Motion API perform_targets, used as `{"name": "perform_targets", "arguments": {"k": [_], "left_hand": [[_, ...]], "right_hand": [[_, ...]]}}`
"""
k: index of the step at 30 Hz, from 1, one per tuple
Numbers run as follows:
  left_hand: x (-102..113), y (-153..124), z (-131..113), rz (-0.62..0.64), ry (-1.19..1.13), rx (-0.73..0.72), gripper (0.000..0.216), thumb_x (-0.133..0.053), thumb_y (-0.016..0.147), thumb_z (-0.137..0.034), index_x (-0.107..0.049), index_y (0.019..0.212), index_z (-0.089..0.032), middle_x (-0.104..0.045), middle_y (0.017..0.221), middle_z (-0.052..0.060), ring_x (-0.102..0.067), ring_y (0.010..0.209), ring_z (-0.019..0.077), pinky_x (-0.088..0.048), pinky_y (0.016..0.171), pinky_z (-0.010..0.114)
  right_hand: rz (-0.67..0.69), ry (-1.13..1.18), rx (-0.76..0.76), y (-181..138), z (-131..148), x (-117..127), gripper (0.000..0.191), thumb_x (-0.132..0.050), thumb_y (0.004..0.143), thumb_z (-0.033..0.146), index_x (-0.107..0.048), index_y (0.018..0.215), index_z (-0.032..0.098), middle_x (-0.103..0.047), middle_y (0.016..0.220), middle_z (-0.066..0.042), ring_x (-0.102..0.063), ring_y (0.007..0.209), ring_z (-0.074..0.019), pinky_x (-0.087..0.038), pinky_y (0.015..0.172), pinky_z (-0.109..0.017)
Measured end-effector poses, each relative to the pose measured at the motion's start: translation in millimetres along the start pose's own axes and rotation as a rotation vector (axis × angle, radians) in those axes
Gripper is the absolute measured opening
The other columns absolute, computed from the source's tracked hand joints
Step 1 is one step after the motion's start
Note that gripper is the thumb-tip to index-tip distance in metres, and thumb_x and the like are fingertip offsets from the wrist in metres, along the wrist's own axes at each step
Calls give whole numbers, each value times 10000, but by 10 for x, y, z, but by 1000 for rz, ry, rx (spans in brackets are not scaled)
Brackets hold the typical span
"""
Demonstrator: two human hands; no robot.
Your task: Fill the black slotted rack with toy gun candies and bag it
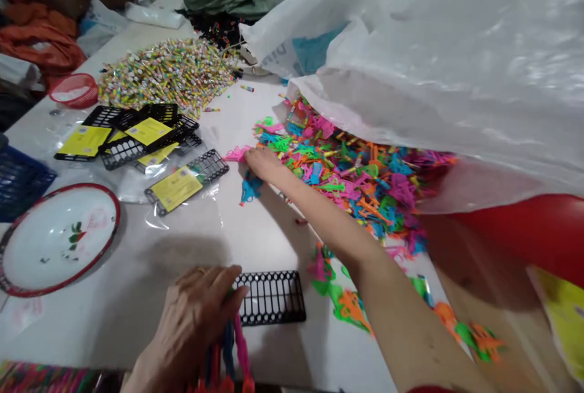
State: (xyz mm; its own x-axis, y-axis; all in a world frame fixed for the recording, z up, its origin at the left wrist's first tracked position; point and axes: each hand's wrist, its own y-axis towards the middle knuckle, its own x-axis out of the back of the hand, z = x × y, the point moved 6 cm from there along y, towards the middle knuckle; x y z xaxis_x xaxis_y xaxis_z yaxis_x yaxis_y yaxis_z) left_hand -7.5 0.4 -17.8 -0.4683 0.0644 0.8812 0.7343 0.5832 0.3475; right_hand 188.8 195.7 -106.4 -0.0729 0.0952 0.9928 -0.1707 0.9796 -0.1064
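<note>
Held in the curled fingers of my left hand (196,305) is the left end of a black plastic grid rack (274,299), near the table's front edge. Pink and blue plastic strips (241,350) hang below that hand; the palm hides how they are held. My right hand (263,163) reaches far forward, its fingers closed at a pink toy gun (236,154) by the left edge of a heap of small coloured toy guns (328,174). Just below those fingers lies a blue toy gun (250,189). My fingertips are partly hidden.
Clear-bagged black racks with yellow cards (176,189) lie left of centre. Behind them are a pile of small printed tubes (168,70) and a red basket (74,90). A red-rimmed enamel basin (103,265) stands left. A large white sack (433,76) overhangs the toy heap.
</note>
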Motion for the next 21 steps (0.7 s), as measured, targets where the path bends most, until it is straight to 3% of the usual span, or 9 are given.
{"name": "perform_targets", "arguments": {"k": [4, 9, 11, 16, 21], "left_hand": [[-38, -15, 32, 37, 38, 8, 242, -493, 940, -366, -666, 970, -201, -740, 839, 36, -692, 699, 180, -527, 644, 286], [-56, -46, 117, 55, 66, 92, 256, -569, 881, -402, -706, 979, -209, -753, 902, 44, -707, 816, 208, -530, 761, 298], [-39, -37, 130, 69, 59, 144, 261, -595, 859, -413, -712, 980, -214, -750, 884, 36, -705, 804, 207, -518, 755, 289], [23, -11, 114, 106, 13, 247, 291, -593, 845, -442, -714, 998, -226, -744, 852, 12, -695, 765, 183, -489, 738, 262], [55, -14, 107, 72, 7, 282, 324, -585, 826, -461, -718, 984, -210, -743, 844, 12, -684, 735, 167, -478, 718, 254]], "right_hand": [[-51, 66, -17, -410, 159, 159, 269, -411, 911, 68, -581, 1120, 80, -650, 1033, -169, -586, 1010, -278, -407, 878, -387], [-403, 350, -138, -1174, 259, 581, 286, -370, 948, 116, -531, 1184, 115, -572, 1154, -128, -505, 1100, -262, -375, 955, -402], [-426, 519, -132, -1623, 366, 534, 275, -400, 960, 172, -529, 1201, 138, -567, 1135, -100, -524, 1057, -229, -401, 923, -356], [-310, 878, -205, -2591, 709, 32, 199, -507, 940, 238, -637, 1070, 163, -609, 945, -63, -574, 855, -167, -440, 769, -266], [-624, 1162, -373, -2873, 790, -47, 185, -587, 880, 300, -669, 1003, 188, -618, 894, -29, -532, 696, -127, -431, 678, -248]]}}
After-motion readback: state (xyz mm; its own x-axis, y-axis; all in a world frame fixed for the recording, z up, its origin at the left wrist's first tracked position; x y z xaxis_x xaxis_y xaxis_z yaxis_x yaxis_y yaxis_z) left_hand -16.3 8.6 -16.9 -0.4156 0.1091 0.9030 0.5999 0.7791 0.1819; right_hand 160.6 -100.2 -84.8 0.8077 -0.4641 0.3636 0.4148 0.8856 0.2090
